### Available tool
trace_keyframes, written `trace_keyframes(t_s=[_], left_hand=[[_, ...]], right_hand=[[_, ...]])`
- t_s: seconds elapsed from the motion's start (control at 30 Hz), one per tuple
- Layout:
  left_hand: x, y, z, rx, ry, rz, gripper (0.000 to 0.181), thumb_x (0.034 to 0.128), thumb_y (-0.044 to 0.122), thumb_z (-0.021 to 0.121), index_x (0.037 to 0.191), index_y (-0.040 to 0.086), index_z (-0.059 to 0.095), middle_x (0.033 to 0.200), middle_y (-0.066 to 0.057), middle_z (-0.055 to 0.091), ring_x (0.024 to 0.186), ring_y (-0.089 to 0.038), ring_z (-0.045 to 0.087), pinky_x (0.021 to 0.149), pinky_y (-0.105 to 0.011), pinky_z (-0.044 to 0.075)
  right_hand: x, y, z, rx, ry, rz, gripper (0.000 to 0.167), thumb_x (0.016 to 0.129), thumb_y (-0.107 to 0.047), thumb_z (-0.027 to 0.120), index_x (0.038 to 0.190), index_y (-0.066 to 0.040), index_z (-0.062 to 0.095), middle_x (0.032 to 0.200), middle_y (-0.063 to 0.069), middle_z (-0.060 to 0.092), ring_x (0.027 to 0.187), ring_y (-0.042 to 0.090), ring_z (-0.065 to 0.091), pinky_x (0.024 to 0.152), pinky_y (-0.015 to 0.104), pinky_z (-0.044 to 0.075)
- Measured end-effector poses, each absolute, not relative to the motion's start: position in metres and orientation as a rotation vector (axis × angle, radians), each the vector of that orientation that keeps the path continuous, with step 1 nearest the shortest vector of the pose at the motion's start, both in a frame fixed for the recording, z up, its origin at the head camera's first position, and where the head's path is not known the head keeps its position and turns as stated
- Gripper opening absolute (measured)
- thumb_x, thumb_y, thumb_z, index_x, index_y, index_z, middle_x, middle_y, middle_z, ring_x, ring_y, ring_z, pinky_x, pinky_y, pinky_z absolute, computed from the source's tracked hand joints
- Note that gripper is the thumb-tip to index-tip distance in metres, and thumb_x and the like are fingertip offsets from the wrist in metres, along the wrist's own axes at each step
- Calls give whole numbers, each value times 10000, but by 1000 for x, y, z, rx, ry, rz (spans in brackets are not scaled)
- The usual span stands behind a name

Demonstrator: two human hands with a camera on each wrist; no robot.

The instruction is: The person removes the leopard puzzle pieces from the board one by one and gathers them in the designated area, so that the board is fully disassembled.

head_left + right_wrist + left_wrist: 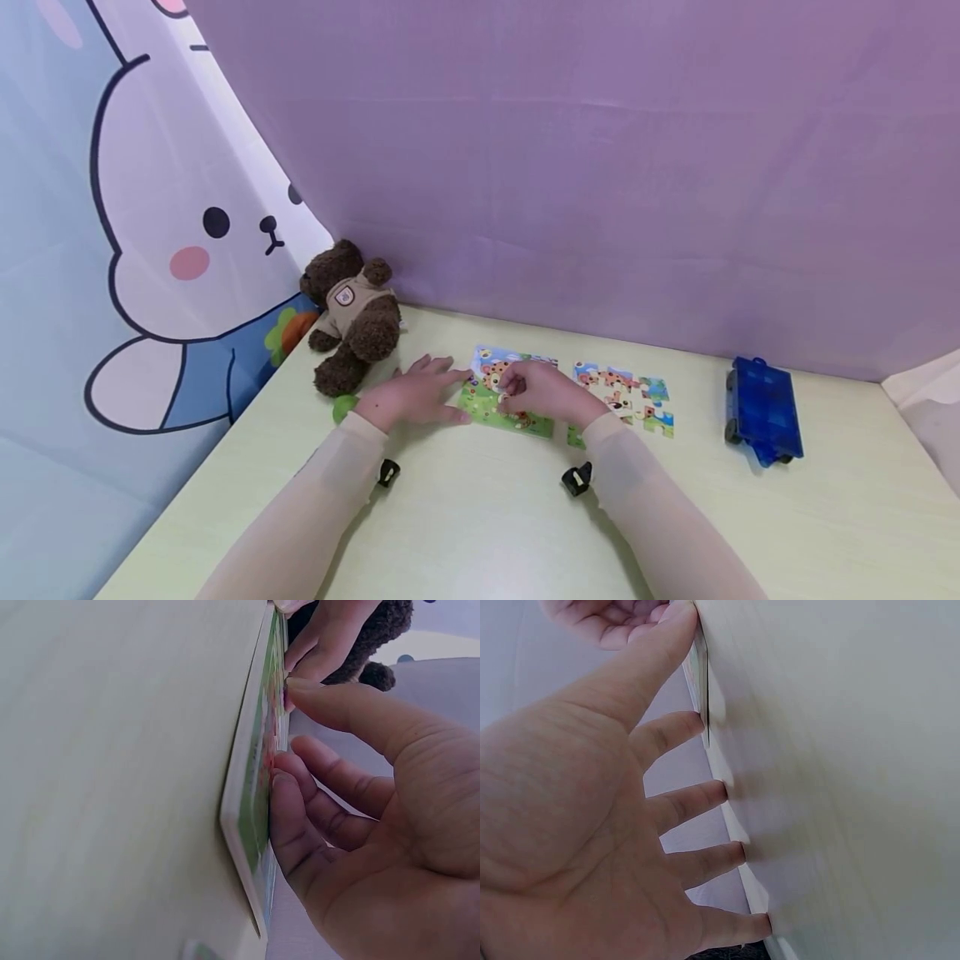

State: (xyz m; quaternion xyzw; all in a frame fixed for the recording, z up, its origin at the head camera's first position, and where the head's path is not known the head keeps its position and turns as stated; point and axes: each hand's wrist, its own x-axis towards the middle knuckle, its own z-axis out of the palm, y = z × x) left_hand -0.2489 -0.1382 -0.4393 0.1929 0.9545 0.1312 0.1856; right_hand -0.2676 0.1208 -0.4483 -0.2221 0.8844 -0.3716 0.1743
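A jigsaw puzzle board (483, 408) with a spotted cartoon animal on green and blue lies flat on the table. My left hand (422, 392) is at its left side, fingers spread; in the left wrist view the thumb and index fingertips touch the board's edge while the other fingertips rest on the table. Over the board's picture is my right hand (543, 390). In the right wrist view its fingers (289, 817) bend down to the board surface, with the thumb apart from them; no piece shows between them. Partly behind the right wrist lie puzzle pieces (658, 421), some joined, with gaps among them.
A brown teddy bear (352, 312) leans in the back left corner, and a green round object (343, 408) sits by the left wrist. A blue toy cart (765, 408) stands to the right. A purple cloth (600, 183) hangs behind the table.
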Motion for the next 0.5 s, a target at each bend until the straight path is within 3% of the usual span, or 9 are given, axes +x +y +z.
trace_keyframes(t_s=[0.2,0.5], left_hand=[[-247,-138,-437,549,2690,388,852,979,616,683,1688,285,346,1809,-164,149,1651,-542,92,1247,-849,161],[-247,-138,-437,542,2689,379,858,979,614,681,1693,298,326,1813,-155,129,1652,-544,76,1246,-854,134]], right_hand=[[-265,121,-449,-658,2498,-1030,262,926,-162,836,1148,-89,718,1042,35,697,911,164,641,851,312,601],[-266,123,-451,-697,2483,-976,261,933,-186,836,1136,-97,698,1036,26,686,909,167,625,846,311,593]])
